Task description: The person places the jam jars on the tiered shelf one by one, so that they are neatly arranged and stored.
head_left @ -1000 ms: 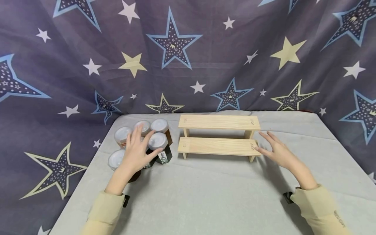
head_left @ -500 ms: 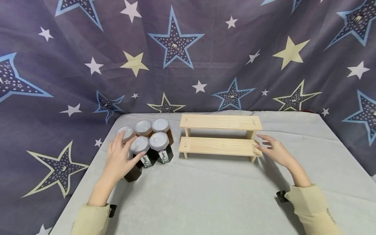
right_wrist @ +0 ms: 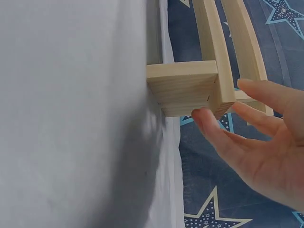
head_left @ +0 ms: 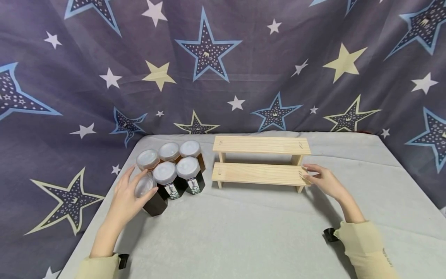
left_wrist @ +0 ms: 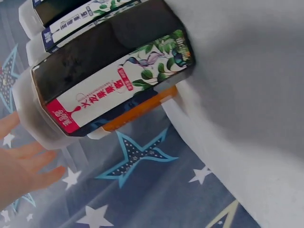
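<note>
A dark hexagonal jar (left_wrist: 109,61) with a frosted lid and a white fruit label stands nearest me at the left. My left hand (head_left: 122,197) reaches around its lid (head_left: 145,186), thumb and fingers spread at either side. In the left wrist view the fingers (left_wrist: 35,164) lie beside the lid. On the right, my right hand (head_left: 325,181) is at the right end of a two-step wooden shelf (head_left: 259,173). The right wrist view shows the thumb (right_wrist: 205,121) and fingers loosely bent around the lower board's corner, a gap in between.
Several other lidded jars cluster behind and right of it, two dark ones (head_left: 189,176) in front and amber ones (head_left: 200,161) at the back. A pale cloth covers the table (head_left: 226,232). A star-patterned curtain (head_left: 223,97) hangs behind and at the sides.
My left hand has moved left and toward me, from over the jar group to the nearest jar. My right hand has come slightly closer to the shelf's lower board, fingers drawing in.
</note>
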Motion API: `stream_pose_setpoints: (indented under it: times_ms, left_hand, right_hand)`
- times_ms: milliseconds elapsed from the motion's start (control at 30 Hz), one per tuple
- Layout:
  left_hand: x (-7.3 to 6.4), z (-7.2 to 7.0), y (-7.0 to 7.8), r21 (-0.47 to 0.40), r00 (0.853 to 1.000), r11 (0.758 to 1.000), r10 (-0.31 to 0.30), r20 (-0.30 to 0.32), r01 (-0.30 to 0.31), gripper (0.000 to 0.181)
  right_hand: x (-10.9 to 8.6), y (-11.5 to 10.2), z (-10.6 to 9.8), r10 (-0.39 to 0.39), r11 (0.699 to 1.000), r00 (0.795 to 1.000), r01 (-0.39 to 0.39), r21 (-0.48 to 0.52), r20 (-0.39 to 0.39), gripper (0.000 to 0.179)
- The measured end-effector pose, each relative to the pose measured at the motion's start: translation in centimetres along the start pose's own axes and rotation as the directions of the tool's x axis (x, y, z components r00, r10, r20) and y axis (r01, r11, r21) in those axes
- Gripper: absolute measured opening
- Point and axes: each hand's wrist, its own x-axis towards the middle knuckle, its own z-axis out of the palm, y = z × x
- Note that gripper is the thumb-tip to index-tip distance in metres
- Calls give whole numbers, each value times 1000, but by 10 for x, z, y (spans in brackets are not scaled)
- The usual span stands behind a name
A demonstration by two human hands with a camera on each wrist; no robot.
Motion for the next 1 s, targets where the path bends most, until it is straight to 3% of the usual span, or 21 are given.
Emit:
stream_pose_setpoints:
  times_ms: [267,567,1000]
  left_hand:
    - [-4,-1,-4,-48,996,997,-63,56,66,56]
    - [-9,2,-9,-49,990,992,-115,83,119,60]
    - [-14,8,-15,-64,983,986,-150,106,157,61]
  right_hand:
    - [2,2,2,-3,1000,1000,3,1,-7,38]
    - [1,3,3,82,997,997,-82,-7,-9,39]
    - [1,2,4,79,993,997,-78,85,-9,39]
